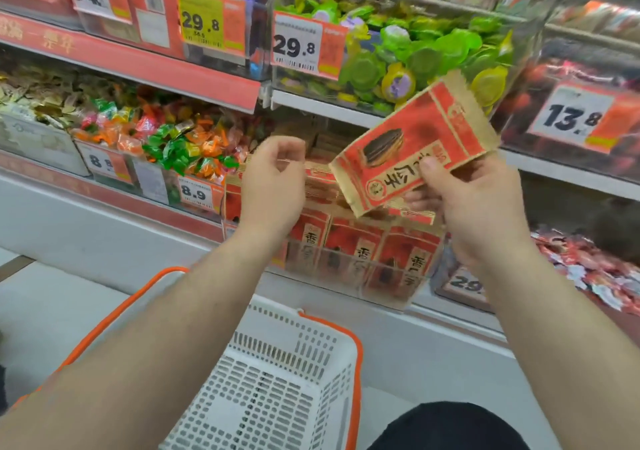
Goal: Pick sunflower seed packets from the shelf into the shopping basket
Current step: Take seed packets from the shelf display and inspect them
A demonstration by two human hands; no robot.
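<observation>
My right hand (478,203) pinches a red and tan sunflower seed packet (412,144) by its lower edge and holds it tilted in front of the shelf. More such packets (349,255) stand upright in a clear bin on the lower shelf, just below the held one. Beside it on the left, my left hand (273,186) hovers over the bin with its fingers loosely curled and nothing in them. A white shopping basket (277,390) with orange handles sits below my arms; what shows of its inside holds nothing.
Clear bins of wrapped candies (166,138) fill the shelf to the left. Green jelly cups (415,47) sit in a bin above the packets. Orange and white price tags (304,47) hang along the shelf fronts. Red wrapped snacks (588,266) lie at the right.
</observation>
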